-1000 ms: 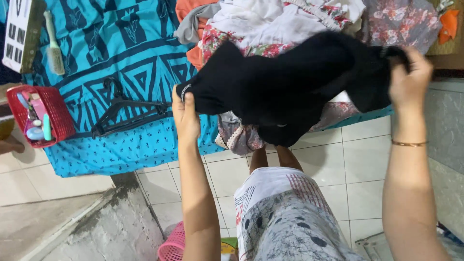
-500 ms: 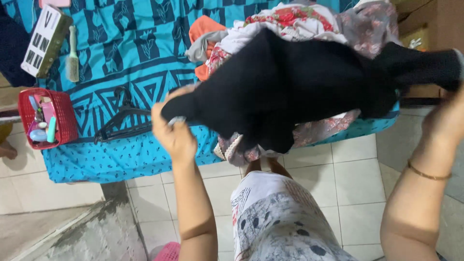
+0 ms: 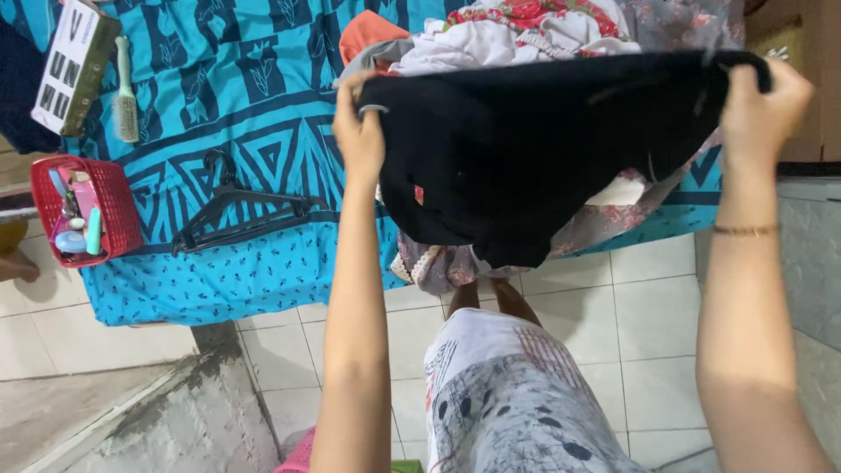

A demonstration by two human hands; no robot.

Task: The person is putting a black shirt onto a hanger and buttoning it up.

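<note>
A black garment (image 3: 526, 149) hangs spread between both hands in front of me. My left hand (image 3: 359, 131) pinches its left top edge, and my right hand (image 3: 762, 109) grips its right top corner. The cloth droops in the middle and covers part of a heap of clothes (image 3: 526, 35) lying on a bed with a turquoise patterned sheet (image 3: 228, 96). A thin bracelet sits on my right wrist.
Black plastic hangers (image 3: 232, 210) lie on the sheet left of my left hand. A red basket (image 3: 109, 210) with small toiletries, a hairbrush (image 3: 125, 83) and a box (image 3: 70, 61) sit at the bed's left. White floor tiles (image 3: 648, 307) lie below.
Both hands rose and pulled the black garment out flat and taut; it was bunched and sagging before. My right hand came back in from the right edge.
</note>
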